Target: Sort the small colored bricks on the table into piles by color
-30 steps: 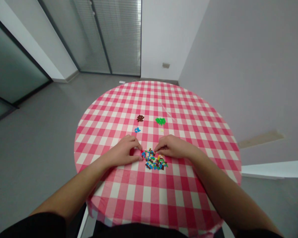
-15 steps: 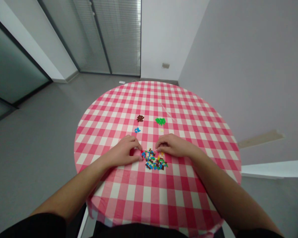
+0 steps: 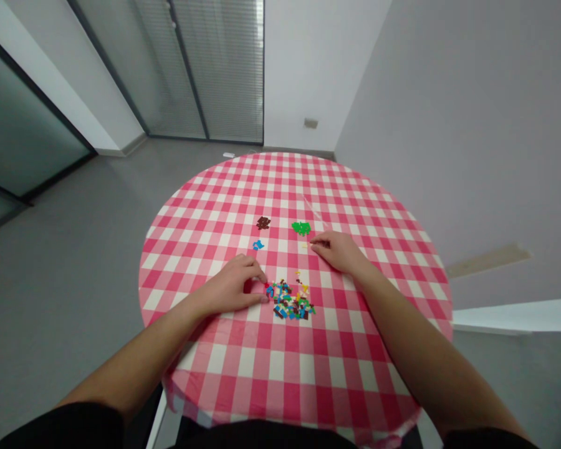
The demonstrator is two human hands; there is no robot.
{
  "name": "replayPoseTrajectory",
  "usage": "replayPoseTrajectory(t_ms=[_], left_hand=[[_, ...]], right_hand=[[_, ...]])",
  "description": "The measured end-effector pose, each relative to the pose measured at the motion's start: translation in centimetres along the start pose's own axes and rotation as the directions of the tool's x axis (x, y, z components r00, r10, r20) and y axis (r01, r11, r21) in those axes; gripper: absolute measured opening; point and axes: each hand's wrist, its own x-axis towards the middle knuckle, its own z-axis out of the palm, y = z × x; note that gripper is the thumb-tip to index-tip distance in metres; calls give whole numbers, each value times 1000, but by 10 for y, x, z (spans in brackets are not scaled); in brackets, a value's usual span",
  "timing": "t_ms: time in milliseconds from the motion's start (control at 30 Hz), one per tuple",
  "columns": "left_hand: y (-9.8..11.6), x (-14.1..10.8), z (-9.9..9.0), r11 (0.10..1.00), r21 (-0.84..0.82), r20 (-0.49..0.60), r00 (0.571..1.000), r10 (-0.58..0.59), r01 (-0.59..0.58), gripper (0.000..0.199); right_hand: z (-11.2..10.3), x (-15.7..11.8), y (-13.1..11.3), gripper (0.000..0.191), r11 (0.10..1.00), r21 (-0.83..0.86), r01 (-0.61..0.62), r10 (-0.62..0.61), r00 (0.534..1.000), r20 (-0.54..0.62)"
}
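Observation:
A mixed pile of small coloured toy bricks (image 3: 292, 305) lies on the checked tablecloth in front of me. At the pile's left edge rests my left hand (image 3: 238, 285), thumb and index finger apart, with a tiny red piece near the index fingertip. My right hand (image 3: 337, 251) is up beyond the pile, its fingertips pinched together just right of a few pale yellow pieces (image 3: 304, 246). Whatever is in that pinch is too small to make out. Farther off sit a cluster of green pieces (image 3: 302, 228), a brown cluster (image 3: 263, 223) and a small blue group (image 3: 258, 245).
The round table wears a red-and-white checked tablecloth (image 3: 271, 374). Beyond it stand a glass partition with blinds (image 3: 229, 75) and a pale wall (image 3: 472, 125) on the right. Grey floor (image 3: 84, 262) shows at the left.
My right hand has moved away from the pile, up and to the right, to beside the pale yellow pieces. The left hand has stayed in place.

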Motion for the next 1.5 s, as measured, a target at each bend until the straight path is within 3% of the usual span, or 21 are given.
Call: replayPoseTrajectory(t_ms=[700, 933, 1000, 1133, 1267, 1400, 1500], left_hand=[[1, 1, -1, 1000, -4, -3, 1000, 11, -11, 27], [2, 0, -2, 1000, -10, -7, 1000, 1, -1, 27], [1, 0, -2, 1000, -13, -5, 1000, 0, 0, 28], [1, 1, -1, 1000, -16, -6, 1000, 3, -3, 28], [0, 1, -1, 1000, -18, -11, 1000, 1, -1, 28], [0, 2, -1, 1000, -17, -8, 1000, 7, -7, 28], [1, 2, -2, 1000, -14, -10, 1000, 10, -10, 27]], right_hand=[[1, 1, -4, 23, 999, -34, 5, -4, 1000, 15], [-3, -1, -9, 21, 999, 36, 8, -8, 1000, 14], [-8, -5, -13, 19, 994, 101, 42, -50, 995, 84], [-16, -15, -28, 18, 949, 275, 153, -245, 908, 341], [-21, -21, -41, 18, 952, 282, 116, -246, 839, 486], [-24, -24, -47, 17, 953, 274, 132, -271, 779, 566], [-24, -24, -48, 17, 946, 266, 184, -308, 763, 569]])
